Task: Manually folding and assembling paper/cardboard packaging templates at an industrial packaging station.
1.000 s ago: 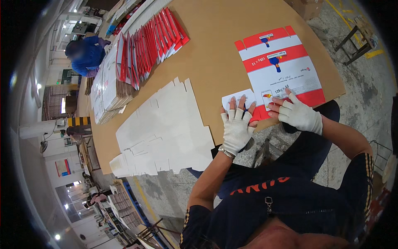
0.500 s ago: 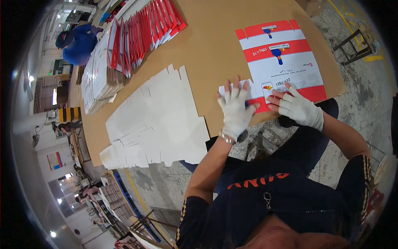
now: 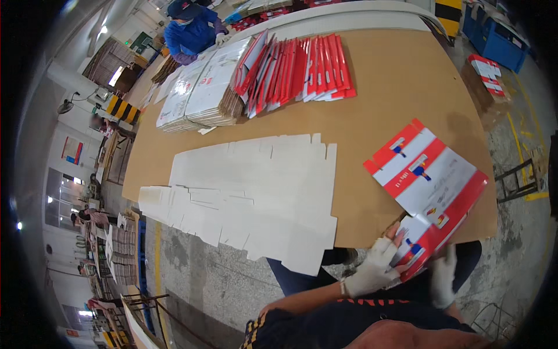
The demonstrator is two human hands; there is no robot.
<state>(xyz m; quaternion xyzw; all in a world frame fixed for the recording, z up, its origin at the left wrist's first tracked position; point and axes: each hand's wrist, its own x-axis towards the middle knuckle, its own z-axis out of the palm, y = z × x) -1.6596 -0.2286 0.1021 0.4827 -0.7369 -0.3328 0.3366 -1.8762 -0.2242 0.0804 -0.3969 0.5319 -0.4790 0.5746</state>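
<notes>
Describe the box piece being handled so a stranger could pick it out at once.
On the long brown table, look at the near right corner by the seated person's gloved hands. There the left hand and right hand grip a folded box at the table's edge. Unlike the plain white flat sheets beside it, it is printed in red and white.

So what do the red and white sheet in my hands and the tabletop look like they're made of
The red and white sheet looks like printed paperboard with a smooth, perhaps coated face: it lies flat and thin, with crisp colour bands. The tabletop looks like matte brown fibreboard or cardboard; which one I can't tell. Both gloved hands, left hand and right hand, grip the sheet's near edge.
</notes>
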